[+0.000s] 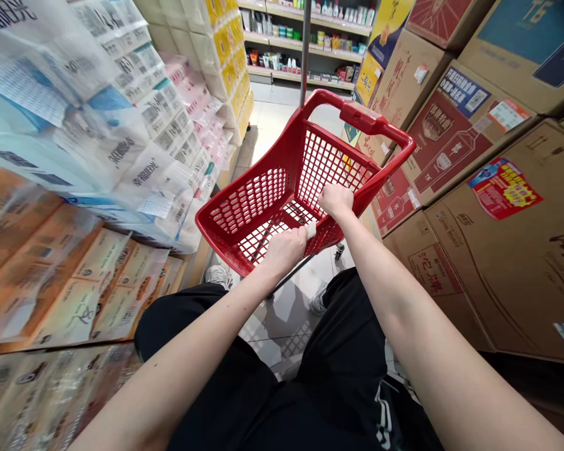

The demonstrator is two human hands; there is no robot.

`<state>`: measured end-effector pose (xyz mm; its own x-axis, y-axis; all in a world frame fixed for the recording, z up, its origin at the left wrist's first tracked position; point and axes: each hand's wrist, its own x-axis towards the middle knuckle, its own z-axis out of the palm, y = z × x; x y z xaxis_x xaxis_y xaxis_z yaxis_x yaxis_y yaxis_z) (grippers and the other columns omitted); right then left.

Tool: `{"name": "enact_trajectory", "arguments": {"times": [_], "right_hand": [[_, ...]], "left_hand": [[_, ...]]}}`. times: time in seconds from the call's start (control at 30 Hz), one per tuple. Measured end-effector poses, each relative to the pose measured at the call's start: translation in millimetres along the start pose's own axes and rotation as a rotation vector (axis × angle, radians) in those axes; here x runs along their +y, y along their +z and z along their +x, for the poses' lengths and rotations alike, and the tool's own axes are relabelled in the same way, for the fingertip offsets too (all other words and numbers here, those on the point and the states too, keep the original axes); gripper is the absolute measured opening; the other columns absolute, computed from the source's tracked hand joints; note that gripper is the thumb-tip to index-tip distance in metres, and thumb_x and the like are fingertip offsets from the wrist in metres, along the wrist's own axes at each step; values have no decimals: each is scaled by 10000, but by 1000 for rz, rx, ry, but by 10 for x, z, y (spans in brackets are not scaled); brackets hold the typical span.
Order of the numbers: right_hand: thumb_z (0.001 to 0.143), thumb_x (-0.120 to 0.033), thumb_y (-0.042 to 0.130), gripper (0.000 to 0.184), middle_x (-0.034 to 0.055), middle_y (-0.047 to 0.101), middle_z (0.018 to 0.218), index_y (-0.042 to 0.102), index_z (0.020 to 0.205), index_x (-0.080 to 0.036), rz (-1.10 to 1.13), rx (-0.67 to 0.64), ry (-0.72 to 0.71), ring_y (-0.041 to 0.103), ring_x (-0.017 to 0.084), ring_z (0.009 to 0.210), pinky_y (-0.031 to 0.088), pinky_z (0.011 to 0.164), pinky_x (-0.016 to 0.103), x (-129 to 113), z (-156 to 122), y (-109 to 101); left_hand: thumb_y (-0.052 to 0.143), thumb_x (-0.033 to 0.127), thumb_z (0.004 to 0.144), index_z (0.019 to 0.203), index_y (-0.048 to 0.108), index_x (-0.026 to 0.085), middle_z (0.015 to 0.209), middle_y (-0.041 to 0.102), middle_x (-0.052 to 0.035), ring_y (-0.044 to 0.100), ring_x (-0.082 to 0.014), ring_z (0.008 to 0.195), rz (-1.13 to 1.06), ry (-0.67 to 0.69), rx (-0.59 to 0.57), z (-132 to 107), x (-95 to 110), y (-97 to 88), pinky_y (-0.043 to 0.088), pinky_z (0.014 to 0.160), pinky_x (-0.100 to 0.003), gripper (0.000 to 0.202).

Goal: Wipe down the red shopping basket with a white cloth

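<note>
Both our hands are closed. The left hand [286, 252] seems to pinch a crumpled pale piece [311, 230]; the right hand [336, 202] is curled over the near rim of the red basket cart [297, 150], directly ahead of our knees. Risk: a loosened pinch could drop the piece into the lattice. Risk: the cart has a caster [339, 252], so uneven pressure might swing it against our left shoe [219, 275] or right shoe [317, 302]. Beyond, wrapped packs [164, 125] on the left and stacked cartons [451, 144] on the right narrow the aisle; we judge either could be snagged. Farther off: an upright pole [306, 56], then stocked shelves [305, 42].
</note>
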<state>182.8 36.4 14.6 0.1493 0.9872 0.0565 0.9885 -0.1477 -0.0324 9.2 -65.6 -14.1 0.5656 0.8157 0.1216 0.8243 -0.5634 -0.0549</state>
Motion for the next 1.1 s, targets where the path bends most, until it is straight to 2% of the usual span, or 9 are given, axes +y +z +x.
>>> {"name": "enact_trajectory", "arguments": {"times": [0.33, 0.47, 0.6, 0.9, 1.1], "right_hand": [[903, -271, 441, 306, 124, 721, 1030, 711, 1008, -172, 9, -10, 34, 669, 248, 956, 473, 826, 314, 4, 17, -10], [901, -259, 440, 309, 137, 721, 1032, 713, 1008, -162, -12, -16, 18, 670, 239, 951, 474, 820, 306, -19, -14, -10], [891, -250, 462, 293, 139, 722, 1031, 713, 1013, -159, -32, -23, 13, 672, 238, 955, 477, 821, 301, -30, -32, -10], [896, -243, 461, 279, 124, 723, 1018, 712, 998, -177, -39, -28, 22, 676, 255, 961, 481, 822, 325, -10, 9, 5], [904, -253, 450, 296, 138, 717, 1041, 711, 1012, -162, -31, -40, 41, 669, 244, 957, 474, 831, 313, 15, 64, 29]], "left_hand": [[278, 171, 949, 948, 534, 143, 805, 640, -88, 655, -234, 714, 30, -10, -37, -384, -172, 8, 445, 551, -295, 258], [284, 172, 950, 957, 536, 136, 808, 637, -100, 657, -239, 720, 24, -31, -53, -439, -185, 2, 448, 559, -297, 254], [269, 151, 950, 951, 537, 124, 818, 635, -119, 663, -243, 757, 17, -27, -41, -361, -135, 0, 455, 586, -299, 270], [262, 138, 950, 985, 533, 128, 840, 629, -113, 651, -244, 745, 29, -11, 26, -10, 29, 57, 455, 593, -311, 273], [300, 147, 945, 1055, 531, 120, 901, 626, -118, 637, -226, 802, -32, 16, 19, 41, 19, 52, 469, 661, -309, 257]]}}
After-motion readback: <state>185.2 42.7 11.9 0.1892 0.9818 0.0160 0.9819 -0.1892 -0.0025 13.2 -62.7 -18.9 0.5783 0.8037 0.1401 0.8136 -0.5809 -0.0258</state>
